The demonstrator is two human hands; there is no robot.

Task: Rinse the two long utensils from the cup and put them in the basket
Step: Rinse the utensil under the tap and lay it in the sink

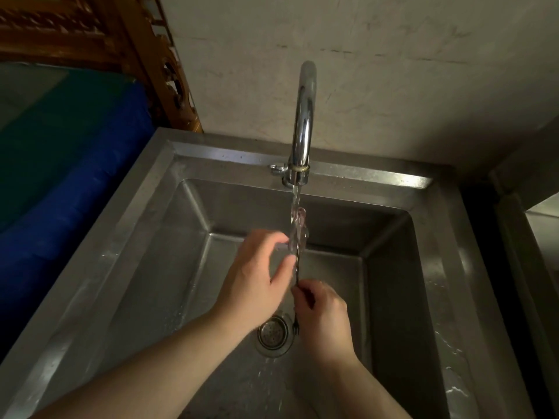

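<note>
Over the steel sink (142,225), my right hand (325,320) pinches a thin long utensil (298,269) by its shaft. Its spoon end points up into the running water (295,207) from the tap (304,122). A small fork end (295,327) sticks out below my right hand; I cannot tell if it belongs to the same utensil or a second one. My left hand (257,273) has thumb and fingers touching the wet spoon end in the stream. No cup and no basket are in view.
The round drain strainer (273,335) lies in the sink floor below my hands. A blue and green covered surface (60,164) borders the sink on the left, with carved wooden furniture (157,55) behind it. A wall rises behind the tap.
</note>
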